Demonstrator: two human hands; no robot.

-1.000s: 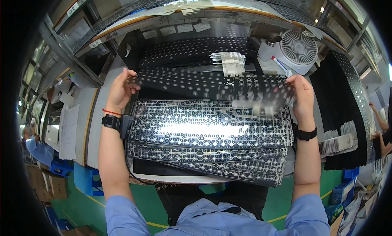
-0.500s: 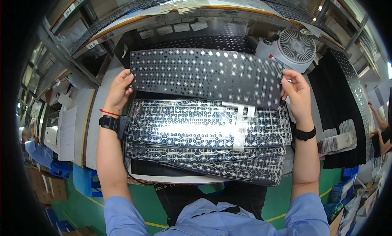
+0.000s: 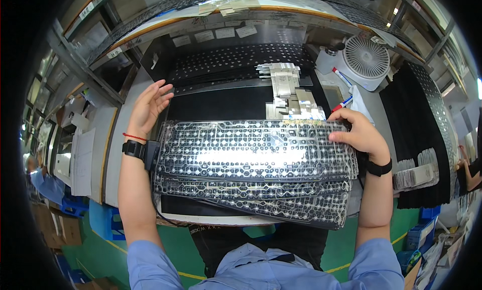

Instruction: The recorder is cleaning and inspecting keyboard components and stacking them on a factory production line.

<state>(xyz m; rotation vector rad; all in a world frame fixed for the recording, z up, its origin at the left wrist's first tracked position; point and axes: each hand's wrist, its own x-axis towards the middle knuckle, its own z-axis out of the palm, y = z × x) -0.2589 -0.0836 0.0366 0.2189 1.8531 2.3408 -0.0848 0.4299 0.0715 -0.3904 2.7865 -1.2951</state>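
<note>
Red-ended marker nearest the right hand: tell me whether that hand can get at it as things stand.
Probably yes. The marker lies just beyond the right hand, its red end uncovered. The hand would likely only need to leave the corner of the top patterned sheet.

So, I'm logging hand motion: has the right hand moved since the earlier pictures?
Yes: judged against the white desk fan, the right hand has moved toward the wearer and slightly left.
</note>
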